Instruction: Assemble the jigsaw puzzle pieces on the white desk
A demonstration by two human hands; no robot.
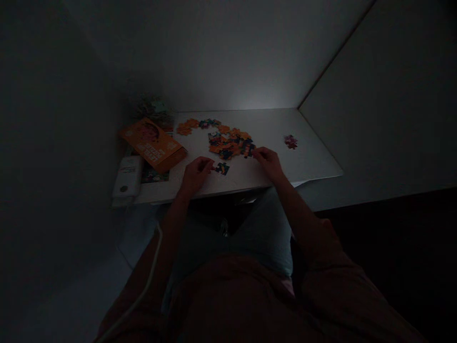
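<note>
The picture is dark. My left hand (197,174) is closed in a pinch near the table's front edge, its fingertips at a small dark blue and yellow puzzle piece (223,168). Farther right, the pinched fingers of my right hand (268,162) meet a dark piece at the right edge of a heap of jigsaw pieces (232,144). The heap is mostly orange, with some dark blue, and its pieces overlap. My fingers partly hide what each hand grips.
An orange puzzle box (153,144) lies tilted at the left, beside a white device (127,177) with a cable. Orange pieces (187,126) and teal pieces (209,123) form clusters behind. Pinkish pieces (291,142) lie at the right of the white table (314,157). Walls stand behind and right.
</note>
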